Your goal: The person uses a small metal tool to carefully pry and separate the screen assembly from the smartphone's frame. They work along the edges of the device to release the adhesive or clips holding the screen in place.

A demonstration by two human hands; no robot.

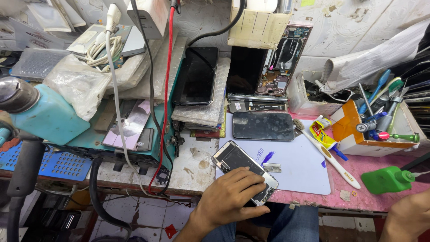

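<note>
A: Where was the phone (244, 171)?

B: Under the left hand (230, 197), fingers spread flat on its lower half, pressing, not gripping. Its long axis ran up-left, away from the wrist.

A: And the right hand (410, 219)?

B: Well off to the right, near the green bottle (386, 179); its fingers were out of view, so I couldn't tell.

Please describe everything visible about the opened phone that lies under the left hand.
The opened phone lies flat and diagonal at the front edge of the bench, partly on a white mat. Its frame looks silvery metal; the inside is mostly dark, with paler parts toward the lower right end. The left hand rests on it, fingers spread over its lower half, hiding that part.
</note>
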